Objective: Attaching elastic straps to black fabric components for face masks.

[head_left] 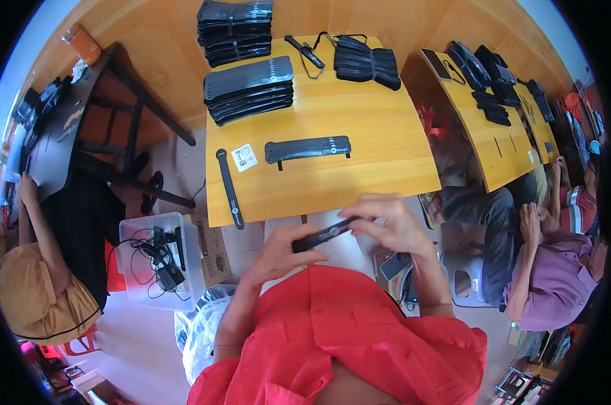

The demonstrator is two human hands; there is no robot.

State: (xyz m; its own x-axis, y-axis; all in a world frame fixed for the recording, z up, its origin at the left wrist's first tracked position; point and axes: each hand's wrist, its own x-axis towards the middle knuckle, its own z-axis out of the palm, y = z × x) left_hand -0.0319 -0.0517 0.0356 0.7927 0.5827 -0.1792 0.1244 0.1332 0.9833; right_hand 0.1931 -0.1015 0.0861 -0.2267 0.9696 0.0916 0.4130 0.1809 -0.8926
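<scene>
A black strap with pale printing [324,234] is stretched between my hands, just off the near edge of the table [373,172]. My left hand [278,253] is closed round its left end, and my right hand [388,225] pinches the other end. Another black strap [229,189], with a slot at its far end, lies on the table to the left. Beside it is a small white label card [244,157]. Farther back lies a flat black packet in clear film [308,149], with two short dark tabs under its near side.
Stacks of black packets [248,91] stand at the back left of the table; a strapped bundle [366,64] sits back right. A clear bin of cables [133,270] is on the floor to my left. People sit at other tables [504,158] on both sides.
</scene>
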